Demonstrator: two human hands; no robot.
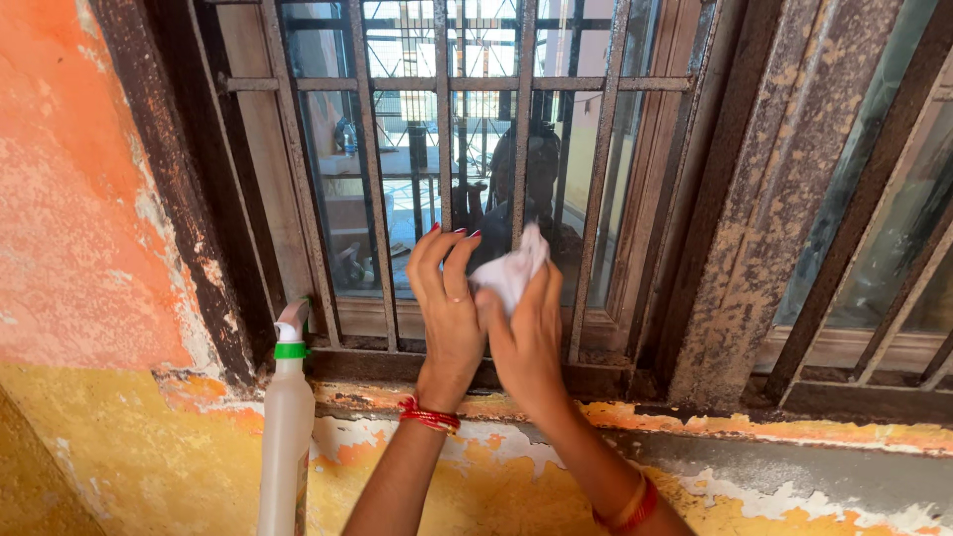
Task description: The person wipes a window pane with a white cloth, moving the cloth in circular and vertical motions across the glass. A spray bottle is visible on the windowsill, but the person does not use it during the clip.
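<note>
A window sill point(695, 422), painted orange and yellow with the coat flaking away to grey and white patches, is running along the foot of a rusty barred window frame point(556, 372) and carrying what stands here. A white spray bottle point(288, 417) with a green collar is standing upright against the sill's left part, its nozzle reaching up just beside the lowest bar of the frame, though its base is falling below the picture edge, so what it is resting on cannot be told. To the right the peeling sill is stretching on under a second barred frame point(844, 397).
</note>
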